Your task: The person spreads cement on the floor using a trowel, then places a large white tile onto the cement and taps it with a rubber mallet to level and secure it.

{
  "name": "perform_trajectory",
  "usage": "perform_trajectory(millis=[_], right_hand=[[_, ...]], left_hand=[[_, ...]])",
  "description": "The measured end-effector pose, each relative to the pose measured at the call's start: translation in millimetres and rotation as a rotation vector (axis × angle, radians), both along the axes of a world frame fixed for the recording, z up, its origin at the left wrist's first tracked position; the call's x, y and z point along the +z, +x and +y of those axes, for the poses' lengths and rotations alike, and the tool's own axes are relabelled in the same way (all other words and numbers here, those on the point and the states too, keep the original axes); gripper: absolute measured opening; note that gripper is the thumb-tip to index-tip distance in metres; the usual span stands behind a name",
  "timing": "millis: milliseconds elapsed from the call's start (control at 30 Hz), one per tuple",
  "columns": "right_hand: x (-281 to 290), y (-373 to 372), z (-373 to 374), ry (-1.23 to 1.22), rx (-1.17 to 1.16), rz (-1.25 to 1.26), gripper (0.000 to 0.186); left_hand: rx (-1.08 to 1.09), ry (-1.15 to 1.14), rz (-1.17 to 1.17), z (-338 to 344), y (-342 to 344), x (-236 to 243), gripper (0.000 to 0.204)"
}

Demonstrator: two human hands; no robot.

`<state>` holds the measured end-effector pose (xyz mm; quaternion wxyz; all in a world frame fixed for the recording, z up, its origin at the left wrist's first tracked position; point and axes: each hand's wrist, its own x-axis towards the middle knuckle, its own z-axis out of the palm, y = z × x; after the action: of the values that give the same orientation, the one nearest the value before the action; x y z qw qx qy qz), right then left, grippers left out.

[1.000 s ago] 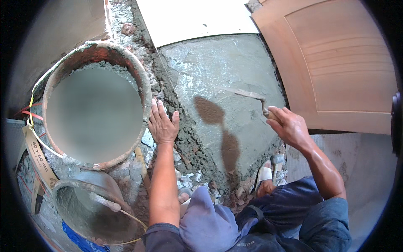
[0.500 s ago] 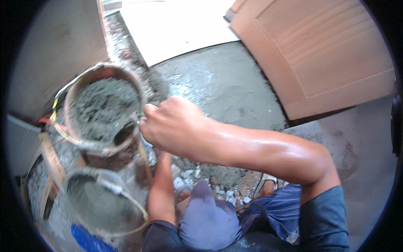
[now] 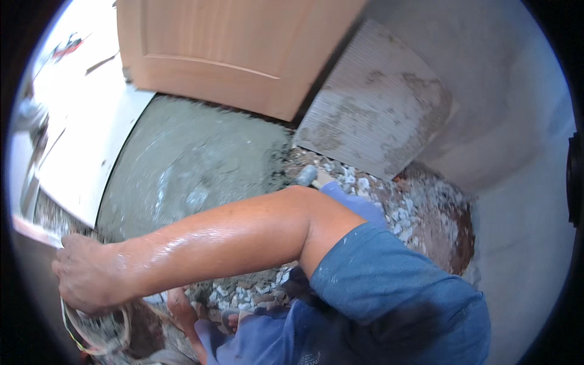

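My right arm reaches across to the far left. At its end my right hand (image 3: 91,274) is closed with the back of the hand up, hiding whatever is inside the fingers. It is over a bucket (image 3: 126,331), of which only part of the rim shows, blurred. My left hand (image 3: 179,302) is low beside the bucket, close to my right forearm, and its fingers are not clear. Beyond my right arm lies a patch of wet grey cement (image 3: 201,146), with a smeared, shiny surface.
A wooden panelled door (image 3: 213,55) stands at the cement's far edge. A white board (image 3: 91,158) lies along its left side. To the right are a ribbed, dirt-stained panel (image 3: 371,103), broken rubble (image 3: 407,213) and a grey wall (image 3: 505,91).
The view has swung right, so the bucket of mortar has slid to the lower left edge and the ribbed panel and rubble have come in. My right hand stays closed near the bucket.
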<state>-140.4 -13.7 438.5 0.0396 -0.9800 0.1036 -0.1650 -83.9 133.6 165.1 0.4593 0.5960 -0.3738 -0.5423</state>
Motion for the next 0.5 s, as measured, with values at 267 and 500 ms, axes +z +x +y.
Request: perform_trajectory(millis=[267, 500], right_hand=[[-34.9, -362.9, -34.6, 0.129, -0.594, -0.015, 0.035], [74.2, -698.2, -19.4, -0.645, -1.634, -0.346, 0.046]], left_hand=[[-0.043, 0.063, -0.657, -15.5, 42.8, 34.4, 0.031], [-0.54, -0.028, -1.011, -106.2, -16.2, 111.4, 0.037]])
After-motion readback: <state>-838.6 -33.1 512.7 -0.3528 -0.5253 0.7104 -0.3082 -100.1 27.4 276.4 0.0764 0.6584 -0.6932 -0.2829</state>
